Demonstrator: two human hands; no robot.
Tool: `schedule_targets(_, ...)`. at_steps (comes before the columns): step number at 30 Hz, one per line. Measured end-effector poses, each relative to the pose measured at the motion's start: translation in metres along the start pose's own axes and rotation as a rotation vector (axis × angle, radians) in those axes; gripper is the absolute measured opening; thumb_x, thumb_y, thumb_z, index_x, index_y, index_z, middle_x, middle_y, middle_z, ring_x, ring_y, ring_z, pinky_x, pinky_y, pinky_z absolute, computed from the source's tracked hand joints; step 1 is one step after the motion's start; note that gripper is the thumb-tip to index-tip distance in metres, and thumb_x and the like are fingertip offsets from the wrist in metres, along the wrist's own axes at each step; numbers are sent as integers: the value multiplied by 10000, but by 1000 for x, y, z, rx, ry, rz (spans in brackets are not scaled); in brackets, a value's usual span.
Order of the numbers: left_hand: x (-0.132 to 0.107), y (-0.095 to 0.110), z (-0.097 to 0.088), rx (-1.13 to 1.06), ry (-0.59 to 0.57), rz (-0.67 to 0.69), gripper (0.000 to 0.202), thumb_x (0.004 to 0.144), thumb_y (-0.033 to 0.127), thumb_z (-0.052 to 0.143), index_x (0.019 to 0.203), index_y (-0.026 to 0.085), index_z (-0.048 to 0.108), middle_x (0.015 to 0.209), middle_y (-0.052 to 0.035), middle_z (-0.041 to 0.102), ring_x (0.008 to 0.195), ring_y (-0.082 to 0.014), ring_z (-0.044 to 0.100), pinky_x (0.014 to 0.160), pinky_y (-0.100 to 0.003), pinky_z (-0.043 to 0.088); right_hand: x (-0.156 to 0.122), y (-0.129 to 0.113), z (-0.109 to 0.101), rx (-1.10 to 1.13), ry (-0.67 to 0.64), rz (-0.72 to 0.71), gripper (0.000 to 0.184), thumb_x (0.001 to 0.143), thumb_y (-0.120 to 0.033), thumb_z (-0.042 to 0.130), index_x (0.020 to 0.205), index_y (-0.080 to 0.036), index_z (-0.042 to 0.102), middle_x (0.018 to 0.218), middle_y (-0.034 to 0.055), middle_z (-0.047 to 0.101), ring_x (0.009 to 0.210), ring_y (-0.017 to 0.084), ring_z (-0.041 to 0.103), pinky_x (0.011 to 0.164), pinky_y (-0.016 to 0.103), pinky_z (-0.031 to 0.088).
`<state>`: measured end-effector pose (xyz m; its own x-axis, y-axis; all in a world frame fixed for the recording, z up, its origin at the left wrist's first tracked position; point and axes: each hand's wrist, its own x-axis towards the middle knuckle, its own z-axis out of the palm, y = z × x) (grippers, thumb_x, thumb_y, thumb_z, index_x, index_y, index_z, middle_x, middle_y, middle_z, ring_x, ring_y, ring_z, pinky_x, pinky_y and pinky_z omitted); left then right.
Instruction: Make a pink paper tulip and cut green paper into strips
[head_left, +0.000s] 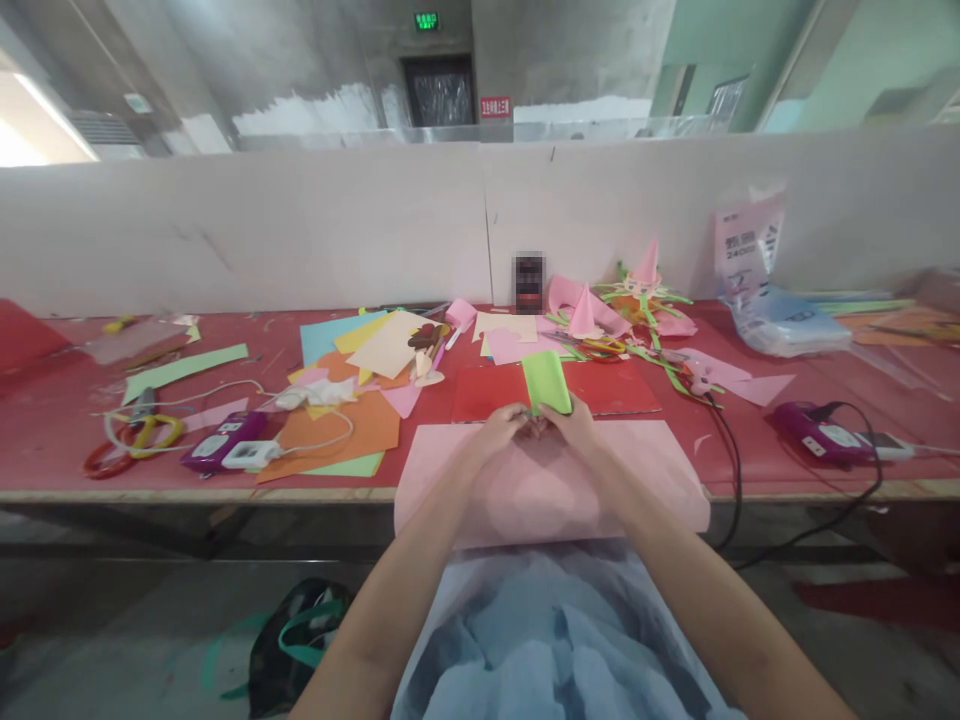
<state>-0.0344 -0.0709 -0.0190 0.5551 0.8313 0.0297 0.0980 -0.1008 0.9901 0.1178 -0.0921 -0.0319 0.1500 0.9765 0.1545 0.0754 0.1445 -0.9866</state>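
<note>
One green slip [548,381] is in hand at the middle of the bench [45,415], and we find the right hand [574,424] the nearer of the two. Its grip is narrow and closed on the near right corner, thumb over the face. From that grip the slip extends forward and a little to the left. We record its long axis as running away from the person, far end tipped slightly left.

The left hand [501,432] is beside the near left corner, fingers drawn together. Whether that grip touches the slip or holds anything, we cannot tell.

Beneath the hands we note a pink sheet [652,470], its near part hanging over the front edge of the bench. Just beyond it is a red card [487,393], lying crosswise; the slip appears in front of it from our viewpoint.

Further out, we list an orange sheet [367,425] to the left, a pink cone [583,316] beyond the card, and a clear bag [787,325] to the far right.
</note>
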Motion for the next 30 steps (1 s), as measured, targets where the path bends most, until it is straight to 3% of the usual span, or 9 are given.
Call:
schedule_targets(5, -1, 2, 1, 60, 16, 22, 280, 778, 398, 456, 669, 148, 517, 578, -22, 587, 556, -137, 564, 589, -263, 435, -1, -2, 2, 24, 0, 3, 282, 614, -373, 641, 764, -161, 529, 582, 4, 598, 504, 150, 558, 489, 260, 462)
schedule_targets(10, -2, 3, 1, 182, 44, 44, 255, 762, 375, 484, 638, 153, 502, 573, -12, 585, 566, -134, 558, 596, -257, 419, 0, 2, 3, 63, -47, -19, 271, 623, -360, 651, 760, -166, 519, 547, -16, 585, 479, 141, 556, 484, 252, 461)
schedule_targets(17, -3, 4, -3, 204, 103, 50, 203, 757, 332, 474, 641, 166, 490, 564, -1, 581, 553, -134, 553, 590, -254, 409, -3, -6, -1, 263, -195, 119, 277, 680, -396, 618, 780, -149, 544, 578, 6, 598, 496, 122, 563, 498, 233, 457)
schedule_targets(23, -4, 9, -2, 176, 125, 52, 195, 743, 315, 486, 619, 165, 484, 545, 11, 572, 545, -117, 532, 600, -238, 404, -2, -3, -4, 232, -172, 59, 303, 683, -429, 619, 634, -161, 488, 465, -34, 507, 369, 74, 447, 385, 201, 359)
schedule_targets(30, -2, 5, -2, 161, 137, 62, 189, 737, 306, 486, 611, 166, 484, 540, 11, 568, 542, -114, 527, 585, -232, 406, -3, -13, -5, 158, -127, 45, 324, 656, -450, 637, 640, -166, 483, 463, -35, 511, 389, 80, 460, 417, 211, 384)
